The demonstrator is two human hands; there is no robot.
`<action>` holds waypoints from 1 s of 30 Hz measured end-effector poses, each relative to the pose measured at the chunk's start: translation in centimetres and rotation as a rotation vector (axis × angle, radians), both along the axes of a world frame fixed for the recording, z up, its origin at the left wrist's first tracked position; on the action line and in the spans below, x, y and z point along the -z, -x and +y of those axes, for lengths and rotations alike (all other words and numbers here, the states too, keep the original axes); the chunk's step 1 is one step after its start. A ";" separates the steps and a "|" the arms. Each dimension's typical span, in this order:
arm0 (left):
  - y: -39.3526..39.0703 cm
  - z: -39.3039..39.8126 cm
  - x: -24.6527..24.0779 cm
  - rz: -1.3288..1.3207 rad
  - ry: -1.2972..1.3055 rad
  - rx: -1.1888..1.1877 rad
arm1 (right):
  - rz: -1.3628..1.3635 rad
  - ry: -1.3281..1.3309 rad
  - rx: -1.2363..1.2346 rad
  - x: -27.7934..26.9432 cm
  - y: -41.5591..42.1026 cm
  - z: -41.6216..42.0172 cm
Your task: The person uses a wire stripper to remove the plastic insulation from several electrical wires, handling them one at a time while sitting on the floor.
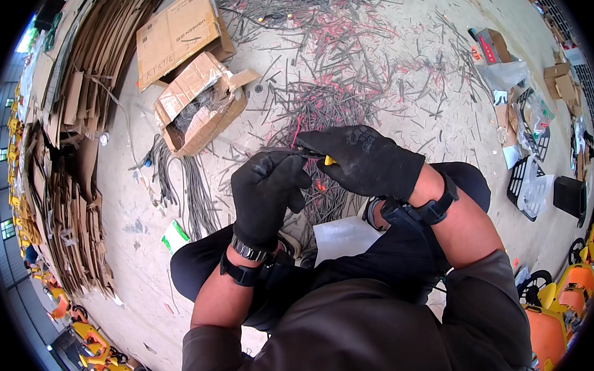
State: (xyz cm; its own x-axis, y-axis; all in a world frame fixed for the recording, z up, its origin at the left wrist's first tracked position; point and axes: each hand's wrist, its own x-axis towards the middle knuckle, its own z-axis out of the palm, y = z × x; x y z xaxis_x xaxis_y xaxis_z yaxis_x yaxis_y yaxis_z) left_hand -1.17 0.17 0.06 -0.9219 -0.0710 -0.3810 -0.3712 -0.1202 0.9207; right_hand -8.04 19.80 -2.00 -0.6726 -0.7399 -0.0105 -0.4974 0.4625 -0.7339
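My left hand (268, 196), in a black work glove, is closed on a dark cable (274, 149) that lies across the top of its fingers. Close beside it, my right hand (366, 159), gloved the same way, grips a small hand tool with a yellow handle part (330, 160). The tool's jaws are mostly hidden by the glove, so its exact kind is unclear. A thin red wire (296, 130) stands up at the right fingertips. Under both hands lies a pile of grey and red cable scraps (326, 104) on the concrete floor.
To the left are an open cardboard box (195, 104), a larger carton (176, 33), stacks of flattened cardboard (89, 69) and a bundle of grey cables (195, 195). A white sheet (344, 238) lies between my legs. Black plastic crates (523, 185) and orange-yellow vehicles (546, 324) stand right.
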 end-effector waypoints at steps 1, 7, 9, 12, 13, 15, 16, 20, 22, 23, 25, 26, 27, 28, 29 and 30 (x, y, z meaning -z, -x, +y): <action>0.0 0.1 0.0 0.001 0.002 -0.008 | 0.017 -0.001 -0.005 0.1 0.1 0.0; -0.1 -0.3 0.7 0.093 0.043 -0.005 | 0.021 0.102 0.033 0.4 -0.1 0.0; -0.3 -0.4 0.9 0.134 0.048 -0.022 | -0.045 0.123 0.018 -0.4 -0.1 -0.2; -0.6 -0.6 0.4 0.150 0.048 -0.033 | -0.205 0.146 0.001 -1.8 0.0 -0.2; -0.6 -0.6 0.1 0.195 0.070 -0.017 | -0.269 0.153 -0.005 -2.3 0.1 -0.3; -0.7 -0.7 -0.2 0.232 0.067 0.004 | -0.323 0.122 -0.022 -3.3 0.4 -0.2; -0.8 -0.9 -0.3 0.224 0.042 0.009 | -0.350 0.107 -0.031 -3.6 0.5 -0.2; -0.6 -1.5 -1.1 0.212 0.073 0.085 | -0.395 0.210 -0.075 -3.1 0.6 0.1; -0.7 -1.6 -1.1 0.271 0.123 0.110 | -0.450 0.236 -0.095 -3.1 0.6 0.2; -0.7 -1.7 -1.0 0.300 0.148 0.123 | -0.558 0.205 -0.102 -3.5 0.8 0.1; -0.8 -1.8 -0.5 0.345 0.168 0.120 | -0.774 0.139 -0.115 -4.7 1.2 0.0; -0.8 -1.8 -0.3 0.367 0.178 0.118 | -0.675 0.164 -0.113 -4.6 1.2 0.0; -0.7 -1.5 -0.5 0.298 0.121 0.087 | -0.575 0.188 -0.109 -4.3 1.2 0.0; -0.6 -1.0 -0.7 0.228 0.065 0.057 | -0.475 0.212 -0.105 -3.9 1.2 0.1; -0.5 -0.7 -0.8 0.158 0.008 0.026 | -0.306 0.208 -0.058 -2.3 1.1 0.0; -0.4 -0.4 -0.6 0.156 0.017 0.020 | -0.136 0.204 -0.009 0.2 0.9 -0.1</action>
State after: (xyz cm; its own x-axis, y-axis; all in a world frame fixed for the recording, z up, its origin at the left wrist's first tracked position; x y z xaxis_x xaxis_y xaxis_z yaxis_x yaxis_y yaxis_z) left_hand -0.76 -0.27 0.64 -0.9710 -0.0573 -0.2319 -0.2257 -0.0978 0.9693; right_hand -8.89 19.69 -2.18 -0.6686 -0.7420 0.0495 -0.3908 0.2940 -0.8723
